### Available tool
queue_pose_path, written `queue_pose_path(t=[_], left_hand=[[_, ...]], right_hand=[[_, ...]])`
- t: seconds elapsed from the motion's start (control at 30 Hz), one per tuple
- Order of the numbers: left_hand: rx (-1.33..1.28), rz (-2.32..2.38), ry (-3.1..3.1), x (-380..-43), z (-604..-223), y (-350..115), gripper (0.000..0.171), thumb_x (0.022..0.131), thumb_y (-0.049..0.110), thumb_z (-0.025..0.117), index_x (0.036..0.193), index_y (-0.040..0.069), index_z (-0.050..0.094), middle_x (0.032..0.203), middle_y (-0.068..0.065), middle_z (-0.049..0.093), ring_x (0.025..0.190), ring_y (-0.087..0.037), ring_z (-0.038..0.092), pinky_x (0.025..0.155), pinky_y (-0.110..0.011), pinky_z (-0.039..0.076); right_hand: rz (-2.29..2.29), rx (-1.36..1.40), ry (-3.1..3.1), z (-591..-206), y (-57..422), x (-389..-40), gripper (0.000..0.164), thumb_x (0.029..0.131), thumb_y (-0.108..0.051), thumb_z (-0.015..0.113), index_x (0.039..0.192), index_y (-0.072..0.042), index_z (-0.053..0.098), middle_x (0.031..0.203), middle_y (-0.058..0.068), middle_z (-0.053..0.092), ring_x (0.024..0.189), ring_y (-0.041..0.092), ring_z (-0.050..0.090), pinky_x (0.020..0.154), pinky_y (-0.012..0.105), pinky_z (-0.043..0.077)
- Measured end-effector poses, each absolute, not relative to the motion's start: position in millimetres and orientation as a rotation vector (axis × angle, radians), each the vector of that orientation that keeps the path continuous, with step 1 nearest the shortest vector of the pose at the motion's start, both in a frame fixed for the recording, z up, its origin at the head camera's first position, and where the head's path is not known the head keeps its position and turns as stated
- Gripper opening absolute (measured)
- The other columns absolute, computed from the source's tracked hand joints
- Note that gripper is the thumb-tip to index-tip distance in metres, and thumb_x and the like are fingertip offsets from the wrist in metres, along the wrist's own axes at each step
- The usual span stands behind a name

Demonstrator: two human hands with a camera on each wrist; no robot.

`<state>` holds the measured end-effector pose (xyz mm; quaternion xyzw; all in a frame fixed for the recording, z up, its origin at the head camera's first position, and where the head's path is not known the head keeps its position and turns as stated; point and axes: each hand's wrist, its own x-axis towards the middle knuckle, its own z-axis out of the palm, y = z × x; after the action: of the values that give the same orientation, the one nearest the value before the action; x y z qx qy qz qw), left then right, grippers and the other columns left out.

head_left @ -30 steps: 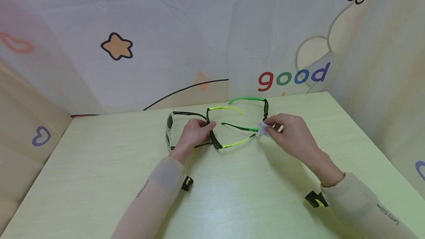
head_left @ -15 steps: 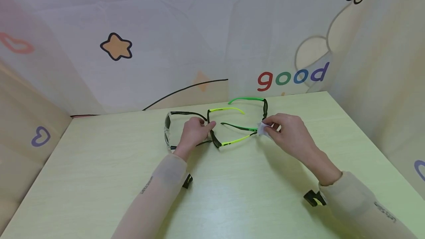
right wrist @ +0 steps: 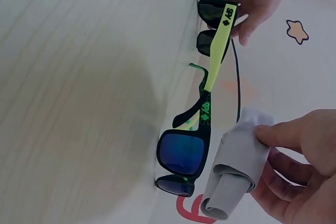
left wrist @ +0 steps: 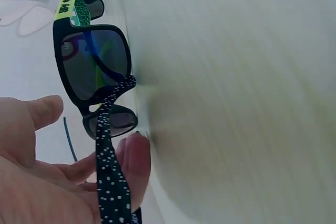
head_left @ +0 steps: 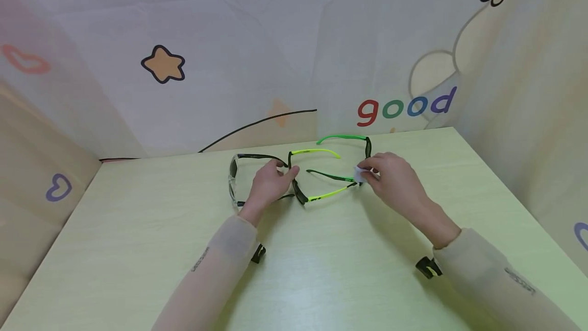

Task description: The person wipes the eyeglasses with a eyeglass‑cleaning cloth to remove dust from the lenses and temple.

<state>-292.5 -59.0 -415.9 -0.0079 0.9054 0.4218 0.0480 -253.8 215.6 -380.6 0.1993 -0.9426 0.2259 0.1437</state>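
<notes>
My left hand (head_left: pixel 270 186) is at the black-framed sunglasses with yellow arms (head_left: pixel 300 192), its thumb straight and a small gap off the frame in the left wrist view. Its fingers lie loosely behind the white-speckled black arm (left wrist: pixel 112 166) of the clear-framed sunglasses (head_left: pixel 231 183). My right hand (head_left: pixel 395 180) pinches a folded pale grey cloth (right wrist: pixel 241 153) between thumb and fingers. That cloth hangs beside the blue-tinted lens (right wrist: pixel 181 153) of the sunglasses with green arms (head_left: pixel 342 137). All three pairs stand on the table in a row, arms overlapping.
The pale wooden table (head_left: pixel 312 269) reaches back to a printed curtain (head_left: pixel 257 55) with a star and the word "good". More curtain (head_left: pixel 546 101) closes off the right side. Black wrist mounts show under both sleeves.
My right hand has shifted slightly left with the cloth, over the front of the green-armed sunglasses. The left hand stays nearly in place; the yellow-armed pair has moved very slightly.
</notes>
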Motion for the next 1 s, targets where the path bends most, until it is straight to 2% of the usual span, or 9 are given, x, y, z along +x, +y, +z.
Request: queue_pose_path(t=[0.3, 0.53, 1.0], left_hand=[[0.066, 1.243, 2.806, -280, -404, -58, 0.064, 0.102, 0.043, 0.062, 0.146, 0.000, 0.046, 0.127, -0.021, 0.057, 0.116, -0.036, 0.057, 0.101, -0.047, 0.048], [0.131, 1.221, 2.822, -272, -399, -56, 0.062, 0.102, 0.043, 0.061, 0.145, 0.000, 0.048, 0.130, -0.022, 0.056, 0.117, -0.035, 0.057, 0.099, -0.047, 0.048], [0.174, 1.237, 2.808, -257, -394, -57, 0.061, 0.102, 0.041, 0.062, 0.146, 0.002, 0.049, 0.133, -0.022, 0.055, 0.120, -0.035, 0.055, 0.099, -0.048, 0.048]], right_hand=[[0.511, 0.648, -2.810, -384, 205, -262, 0.016, 0.088, 0.001, 0.079, 0.104, 0.001, 0.079, 0.094, 0.011, 0.073, 0.090, 0.029, 0.061, 0.077, 0.044, 0.059], [0.420, 0.652, -2.869, -389, 201, -266, 0.016, 0.089, -0.002, 0.079, 0.105, 0.000, 0.079, 0.098, 0.012, 0.073, 0.093, 0.030, 0.059, 0.076, 0.044, 0.060], [0.306, 0.728, -2.923, -392, 206, -272, 0.022, 0.087, 0.003, 0.078, 0.109, 0.004, 0.076, 0.104, 0.017, 0.067, 0.098, 0.034, 0.056, 0.084, 0.046, 0.058]])
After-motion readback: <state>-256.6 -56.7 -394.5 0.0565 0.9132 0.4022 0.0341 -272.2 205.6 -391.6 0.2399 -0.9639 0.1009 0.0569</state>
